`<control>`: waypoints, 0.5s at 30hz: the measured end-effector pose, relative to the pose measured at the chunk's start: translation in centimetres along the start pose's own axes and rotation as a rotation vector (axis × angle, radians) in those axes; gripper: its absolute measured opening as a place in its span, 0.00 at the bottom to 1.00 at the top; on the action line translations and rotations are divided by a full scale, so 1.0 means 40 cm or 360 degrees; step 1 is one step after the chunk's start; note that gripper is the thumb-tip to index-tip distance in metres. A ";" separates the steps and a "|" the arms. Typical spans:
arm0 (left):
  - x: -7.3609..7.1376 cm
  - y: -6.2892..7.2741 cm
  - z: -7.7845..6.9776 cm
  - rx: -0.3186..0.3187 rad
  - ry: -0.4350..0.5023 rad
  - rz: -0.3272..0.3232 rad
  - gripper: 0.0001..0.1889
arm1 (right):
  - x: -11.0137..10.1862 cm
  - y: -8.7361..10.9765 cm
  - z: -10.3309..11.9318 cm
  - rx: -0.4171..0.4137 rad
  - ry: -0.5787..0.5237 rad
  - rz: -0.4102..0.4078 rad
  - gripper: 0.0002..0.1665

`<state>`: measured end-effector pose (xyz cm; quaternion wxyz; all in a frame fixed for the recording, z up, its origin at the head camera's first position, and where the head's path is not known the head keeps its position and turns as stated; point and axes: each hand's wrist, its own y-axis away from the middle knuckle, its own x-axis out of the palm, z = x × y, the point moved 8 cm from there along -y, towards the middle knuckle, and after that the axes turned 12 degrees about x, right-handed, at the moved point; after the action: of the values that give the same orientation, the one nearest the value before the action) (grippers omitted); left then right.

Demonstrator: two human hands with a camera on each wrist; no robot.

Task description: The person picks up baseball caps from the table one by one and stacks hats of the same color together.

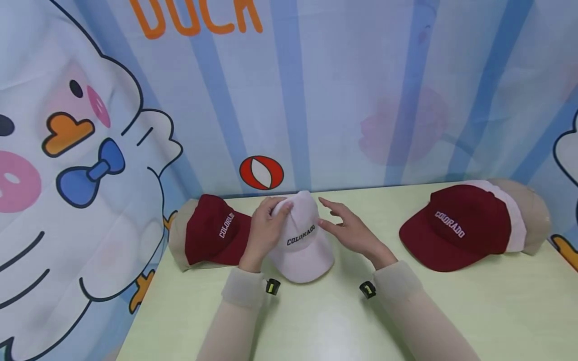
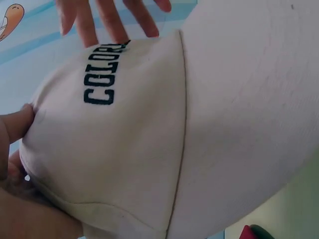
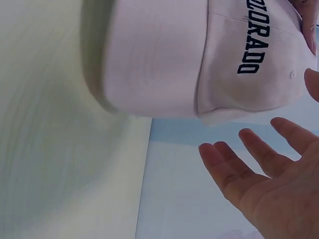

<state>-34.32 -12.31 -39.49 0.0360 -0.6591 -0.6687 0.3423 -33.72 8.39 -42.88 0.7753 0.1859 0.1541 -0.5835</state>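
One white cap [image 1: 301,245], black "COLORADO" [image 1: 301,235]; left fingers [image 1: 284,211] pinch crown [image 1: 300,213]; right fingers [image 3: 264,153] spread, empty.

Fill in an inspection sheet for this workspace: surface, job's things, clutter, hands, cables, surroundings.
Surface: pale table, its far edge against the backdrop.
Job's things: white cap, lettered COLORADO, brim toward the person.
Other caps: left, maroon cap with beige cap behind; right, second maroon cap, second white cap and second beige cap, nested.
Clutter: nothing seen.
Hands: left hand grips the crown; right hand beside it, fingers extended.
Cables: nothing seen.
Surroundings: cartoon-printed backdrop.
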 end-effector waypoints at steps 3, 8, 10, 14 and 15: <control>0.023 0.000 -0.008 0.0020 0.0046 0.0102 0.17 | 0.002 -0.006 0.015 -0.0075 -0.0010 0.0014 0.41; 0.054 0.001 -0.011 0.0016 0.0130 0.0266 0.16 | -0.001 -0.012 0.019 -0.0068 0.0009 0.0026 0.43; 0.061 -0.001 -0.009 0.0022 0.0156 0.0312 0.17 | -0.002 -0.013 0.020 -0.0070 -0.0010 0.0046 0.41; 0.070 -0.006 -0.004 0.0064 0.0195 0.0368 0.16 | -0.003 -0.014 0.024 -0.0102 -0.0055 0.0080 0.28; 0.072 -0.008 -0.002 0.0079 0.0196 0.0375 0.16 | -0.002 -0.014 0.026 -0.0111 -0.0059 0.0076 0.24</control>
<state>-34.93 -9.64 -40.42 0.0530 -0.7517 -0.5745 0.3195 -34.27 7.85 -41.99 0.7978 0.1516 0.1554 -0.5625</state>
